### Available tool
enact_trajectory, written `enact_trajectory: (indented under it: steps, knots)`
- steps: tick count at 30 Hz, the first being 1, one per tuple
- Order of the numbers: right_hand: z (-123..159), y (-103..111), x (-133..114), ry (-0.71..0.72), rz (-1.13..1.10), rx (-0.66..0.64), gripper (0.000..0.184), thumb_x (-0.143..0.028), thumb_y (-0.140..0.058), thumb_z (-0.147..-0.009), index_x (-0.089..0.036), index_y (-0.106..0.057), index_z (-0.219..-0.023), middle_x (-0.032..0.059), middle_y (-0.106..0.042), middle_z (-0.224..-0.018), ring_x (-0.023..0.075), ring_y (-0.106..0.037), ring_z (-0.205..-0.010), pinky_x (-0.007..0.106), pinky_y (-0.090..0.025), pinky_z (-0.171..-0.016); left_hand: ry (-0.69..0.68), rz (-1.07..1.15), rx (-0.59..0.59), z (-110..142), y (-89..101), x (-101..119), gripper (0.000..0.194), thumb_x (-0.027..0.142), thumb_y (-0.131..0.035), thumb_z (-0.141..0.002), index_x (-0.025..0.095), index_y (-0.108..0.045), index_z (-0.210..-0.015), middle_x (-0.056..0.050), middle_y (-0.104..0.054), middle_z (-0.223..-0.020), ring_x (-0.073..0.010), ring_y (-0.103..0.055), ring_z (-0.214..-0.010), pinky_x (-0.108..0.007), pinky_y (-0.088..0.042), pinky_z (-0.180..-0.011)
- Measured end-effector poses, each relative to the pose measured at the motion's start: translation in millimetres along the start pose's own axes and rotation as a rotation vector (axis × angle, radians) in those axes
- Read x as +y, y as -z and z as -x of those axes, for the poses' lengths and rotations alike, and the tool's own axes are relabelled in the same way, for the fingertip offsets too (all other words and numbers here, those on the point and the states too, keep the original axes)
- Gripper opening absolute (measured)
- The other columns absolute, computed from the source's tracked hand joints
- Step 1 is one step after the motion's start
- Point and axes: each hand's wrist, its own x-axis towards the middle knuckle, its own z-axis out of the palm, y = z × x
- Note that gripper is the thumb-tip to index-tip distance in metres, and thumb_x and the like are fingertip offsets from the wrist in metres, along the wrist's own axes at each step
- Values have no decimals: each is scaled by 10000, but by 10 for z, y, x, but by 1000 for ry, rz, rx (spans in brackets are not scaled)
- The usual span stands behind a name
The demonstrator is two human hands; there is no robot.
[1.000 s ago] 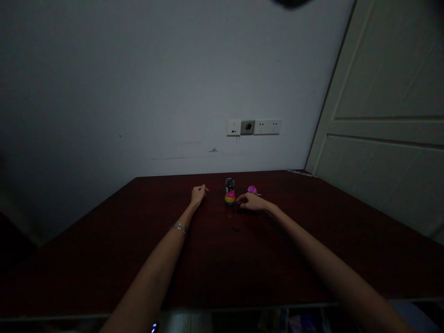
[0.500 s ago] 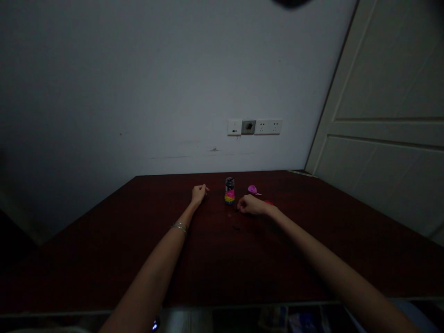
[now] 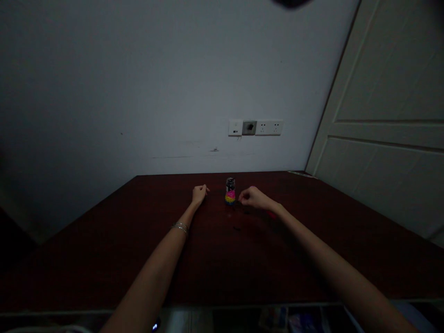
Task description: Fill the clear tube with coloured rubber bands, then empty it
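A small open glass jar (image 3: 230, 198) stands upright on the table, filled with layered black, pink, yellow and blue stuff that looks like thin bands. Just right of it is my right hand (image 3: 253, 198), thumb and fingertips pinched; something small and dark shows by the fingertips, too dim to make out. Loosely fisted, my left hand (image 3: 200, 193) rests on the table left of the jar, apart from it. A thin dark piece (image 3: 237, 227) lies nearer me. Under my right wrist a red thing (image 3: 272, 214) shows partly; the pink thing behind that hand is nearly hidden.
The dark red-brown table (image 3: 208, 263) reaches back to a pale wall (image 3: 173, 92) with switches and sockets (image 3: 268, 127). A panelled white door (image 3: 388, 129) stands along the right. Below the front edge, an open space holds several dim items (image 3: 305, 323).
My right hand closed its fingers down at the table near the jar, then rose and shifted slightly away from me, now covering most of the pink thing. My left hand and the jar stayed put.
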Motion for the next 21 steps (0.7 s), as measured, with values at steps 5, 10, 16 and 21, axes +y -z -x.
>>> enact_trajectory:
  steps: [5, 10, 16, 21]
  knots:
    - [-257, 440, -193, 30, -9, 147, 221, -166, -522, -700, -97, -689, -827, 55, -669, -723, 125, -565, -631, 211, -409, -579, 16, -24, -7, 8, 6, 20, 401, 359, -372, -786, 126, -643, -604, -7, -512, -459, -118, -476, -466, -222, -355, -518]
    - [-520, 712, -431, 86, 300, 49, 202, -118, -546, -677, -87, -700, -805, 69, -669, -705, 117, -549, -605, 210, -373, -555, 22, -16, -5, 9, 2, 6, 381, 349, -383, -781, 130, -633, -595, -8, -514, -463, -115, -472, -460, -217, -351, -507]
    - [-685, 763, -596, 81, 492, -25, 227, -152, -606, -669, -119, -713, -866, 83, -692, -795, 134, -577, -644, 212, -358, -535, 10, -31, -8, 9, 1, -5, 381, 353, -389, -780, 134, -640, -597, -14, -528, -472, -122, -490, -480, -218, -353, -514]
    - [-764, 738, -645, 69, 497, -123, 234, -104, -595, -657, -87, -715, -858, 89, -693, -783, 132, -581, -648, 206, -380, -545, 16, -33, -14, 5, -2, -7, 369, 335, -392, -777, 132, -642, -596, -8, -524, -467, -116, -482, -468, -218, -354, -518]
